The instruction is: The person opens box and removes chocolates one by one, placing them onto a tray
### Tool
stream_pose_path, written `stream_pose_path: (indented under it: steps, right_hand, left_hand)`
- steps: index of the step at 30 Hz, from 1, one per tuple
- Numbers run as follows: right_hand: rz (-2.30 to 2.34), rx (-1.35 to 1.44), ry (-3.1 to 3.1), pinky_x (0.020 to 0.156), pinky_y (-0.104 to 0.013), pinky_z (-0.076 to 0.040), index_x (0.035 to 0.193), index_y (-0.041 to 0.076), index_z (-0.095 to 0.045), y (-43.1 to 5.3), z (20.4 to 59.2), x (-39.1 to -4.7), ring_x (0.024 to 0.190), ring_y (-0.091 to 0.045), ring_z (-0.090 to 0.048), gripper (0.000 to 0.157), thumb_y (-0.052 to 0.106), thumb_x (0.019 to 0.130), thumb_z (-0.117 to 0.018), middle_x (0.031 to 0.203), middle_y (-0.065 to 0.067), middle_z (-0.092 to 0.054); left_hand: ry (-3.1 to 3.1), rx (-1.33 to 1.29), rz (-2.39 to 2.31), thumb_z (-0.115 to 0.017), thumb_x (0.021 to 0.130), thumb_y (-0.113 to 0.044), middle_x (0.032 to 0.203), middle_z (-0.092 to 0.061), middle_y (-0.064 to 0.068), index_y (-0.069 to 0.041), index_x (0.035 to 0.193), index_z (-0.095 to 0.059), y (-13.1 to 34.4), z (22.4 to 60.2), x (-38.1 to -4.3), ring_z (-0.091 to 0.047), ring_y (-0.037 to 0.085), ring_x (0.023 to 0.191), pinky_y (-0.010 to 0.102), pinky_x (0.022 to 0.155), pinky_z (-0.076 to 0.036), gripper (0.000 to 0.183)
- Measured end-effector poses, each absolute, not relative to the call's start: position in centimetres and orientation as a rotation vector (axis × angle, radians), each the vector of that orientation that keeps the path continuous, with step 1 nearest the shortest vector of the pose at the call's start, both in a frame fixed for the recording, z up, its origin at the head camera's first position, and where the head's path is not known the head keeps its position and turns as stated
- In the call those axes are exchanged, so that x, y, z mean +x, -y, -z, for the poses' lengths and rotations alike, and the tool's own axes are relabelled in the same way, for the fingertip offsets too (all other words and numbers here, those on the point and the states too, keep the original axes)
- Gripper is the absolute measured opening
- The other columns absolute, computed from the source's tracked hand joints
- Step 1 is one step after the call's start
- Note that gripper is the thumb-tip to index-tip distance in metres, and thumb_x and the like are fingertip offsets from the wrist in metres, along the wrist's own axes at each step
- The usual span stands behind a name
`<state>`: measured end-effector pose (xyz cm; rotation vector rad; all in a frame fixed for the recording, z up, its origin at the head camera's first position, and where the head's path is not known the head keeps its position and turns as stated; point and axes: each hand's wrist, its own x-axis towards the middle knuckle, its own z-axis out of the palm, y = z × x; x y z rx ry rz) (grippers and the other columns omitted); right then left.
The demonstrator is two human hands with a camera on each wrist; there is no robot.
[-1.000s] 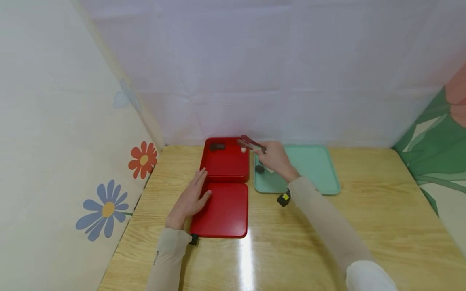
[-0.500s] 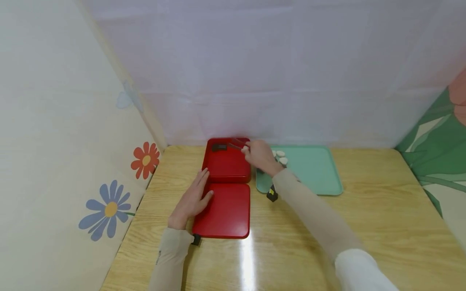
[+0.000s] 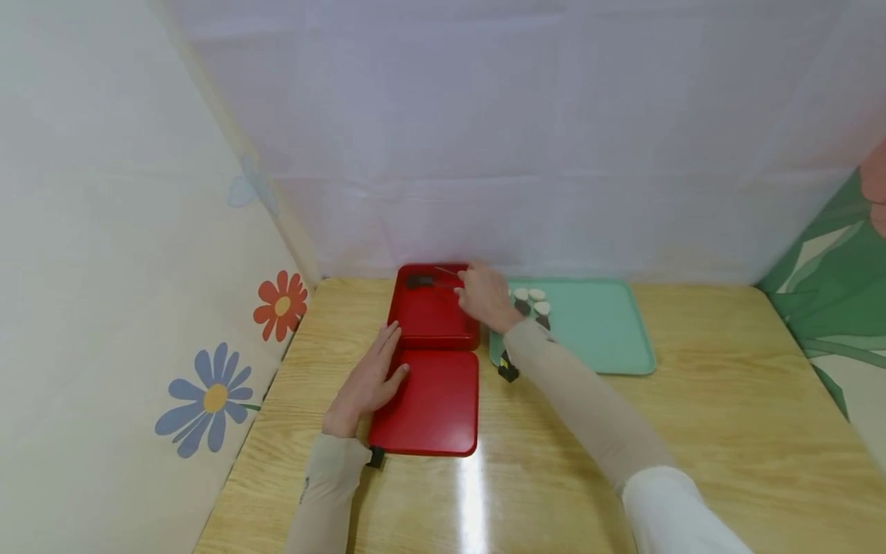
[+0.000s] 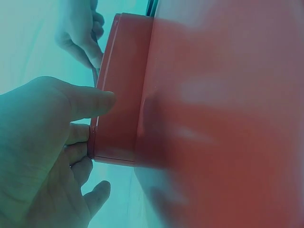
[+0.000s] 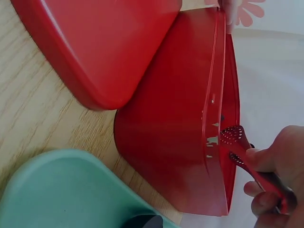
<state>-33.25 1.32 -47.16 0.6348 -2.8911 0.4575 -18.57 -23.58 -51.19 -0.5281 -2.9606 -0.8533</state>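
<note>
My right hand (image 3: 487,296) grips a pair of reddish tongs (image 5: 237,136) with perforated ends. The two ends stand apart, reaching over the rim of a deep red box (image 3: 438,344) at the back of the table. Inside that box, along its far side, lies a dark object (image 3: 419,282). My left hand (image 3: 364,388) is stretched out at the box's near left corner, fingertips against it; in the left wrist view its thumb lies by the front wall. Whether the tongs touch anything inside the box is hidden.
Right of the box lies a mint green tray (image 3: 602,338) with several white pieces (image 3: 537,295) and dark pieces (image 3: 522,307). A flat red lid-like panel (image 3: 429,404) lies directly in front of the box. A pale cloth wall (image 3: 443,138) rises close behind.
My right hand has moved left with the tongs, from beside the tray to over the red box. This uncovers pieces on the tray. The left hand stays at the box.
</note>
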Motion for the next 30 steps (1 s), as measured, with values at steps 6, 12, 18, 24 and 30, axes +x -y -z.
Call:
stream_pose_path:
  steps: [6, 12, 18, 24, 30]
  right_hand:
    - [-0.51, 0.595, 2.889, 0.071, -0.037, -0.061, 0.122, 0.004, -0.078, -0.8, 47.0, -33.5, 0.091, -0.025, -0.069, 0.028, 0.022, 0.101, -0.075, 0.107, -0.009, -0.071]
    - [-0.467, 0.56, 2.902, 0.073, -0.043, -0.062, 0.114, 0.005, -0.079, -0.4, 47.0, -33.7, 0.092, -0.029, -0.071, 0.023, 0.023, 0.1, -0.075, 0.101, -0.01, -0.072]
    - [-0.397, 0.549, 2.916, 0.073, -0.045, -0.063, 0.103, 0.009, -0.081, 0.0, 47.4, -34.1, 0.094, -0.03, -0.073, 0.017, 0.023, 0.102, -0.073, 0.099, -0.008, -0.073]
    - [-0.313, 0.537, 2.932, 0.075, -0.046, -0.064, 0.099, 0.014, -0.082, 0.7, 47.8, -34.4, 0.095, -0.028, -0.075, 0.018, 0.026, 0.103, -0.07, 0.102, -0.006, -0.076]
    - [-0.311, 0.5, 2.931, 0.072, -0.043, -0.064, 0.094, 0.016, -0.082, 1.1, 47.9, -34.6, 0.09, -0.027, -0.076, 0.018, 0.027, 0.102, -0.07, 0.098, -0.005, -0.078]
  left_hand:
    - [2.948, -0.538, 0.835, -0.064, 0.107, -0.016, 0.176, -0.022, 0.02, 0.006, 0.166, -0.027, 23.5, 51.2, -18.7, -0.017, 0.044, 0.164, 0.061, 0.128, -0.029, 0.073]
    - [2.933, -0.555, 0.829, -0.064, 0.107, -0.016, 0.176, -0.024, 0.022, 0.007, 0.165, -0.029, 23.3, 51.4, -18.9, -0.018, 0.045, 0.164, 0.062, 0.127, -0.03, 0.072]
    - [2.957, -0.54, 0.865, -0.063, 0.108, -0.017, 0.177, -0.022, 0.02, 0.005, 0.167, -0.027, 23.1, 51.5, -18.8, -0.015, 0.041, 0.165, 0.06, 0.129, -0.029, 0.073]
    - [2.962, -0.516, 0.862, -0.064, 0.107, -0.018, 0.177, -0.022, 0.018, 0.004, 0.167, -0.027, 23.4, 51.4, -18.7, -0.015, 0.04, 0.166, 0.059, 0.129, -0.029, 0.073]
    - [2.952, -0.53, 0.842, -0.065, 0.107, -0.015, 0.176, -0.023, 0.02, 0.006, 0.166, -0.028, 23.6, 51.2, -18.5, -0.016, 0.043, 0.165, 0.06, 0.128, -0.029, 0.073]
